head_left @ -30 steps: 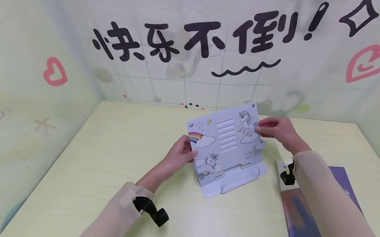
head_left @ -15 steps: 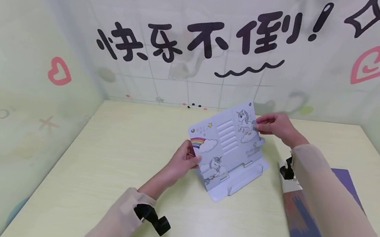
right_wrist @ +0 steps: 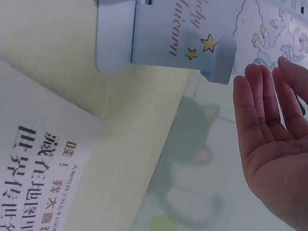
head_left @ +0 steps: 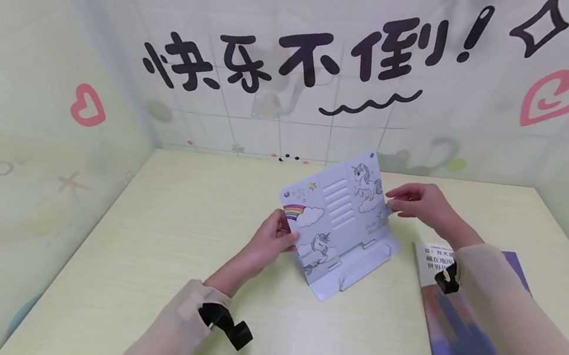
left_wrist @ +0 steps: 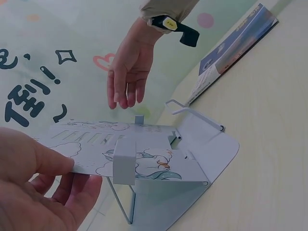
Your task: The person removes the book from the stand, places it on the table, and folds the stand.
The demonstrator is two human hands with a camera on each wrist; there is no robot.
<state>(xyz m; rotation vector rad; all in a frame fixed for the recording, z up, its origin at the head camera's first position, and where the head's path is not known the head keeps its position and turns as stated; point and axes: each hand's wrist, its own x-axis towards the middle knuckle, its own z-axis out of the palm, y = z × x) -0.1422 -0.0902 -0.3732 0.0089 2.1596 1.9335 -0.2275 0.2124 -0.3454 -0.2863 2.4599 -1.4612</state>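
Note:
A white metal book stand [head_left: 341,211] printed with unicorns, clouds and a rainbow stands unfolded on the table, its panel leaning back above a flat base. My left hand [head_left: 269,238] pinches the panel's left edge between thumb and fingers, as the left wrist view also shows. Wire supports [left_wrist: 119,199] slant down behind the panel. Close to the right edge is my right hand [head_left: 422,206]; in the left wrist view this hand [left_wrist: 132,67] is apart from the stand, its fingers loosely extended. The right wrist view shows a small side clip [right_wrist: 224,60] near those fingers.
A book [head_left: 463,324] with a white, blue and brown cover lies flat to the right, partly under the right forearm. Behind the table [head_left: 178,218] rises a printed cloth backdrop [head_left: 247,131]. Both wrists wear black cameras.
My right hand has let go of the panel's right edge and shifted slightly down and outward. The left hand keeps its grip; the stand has turned slightly.

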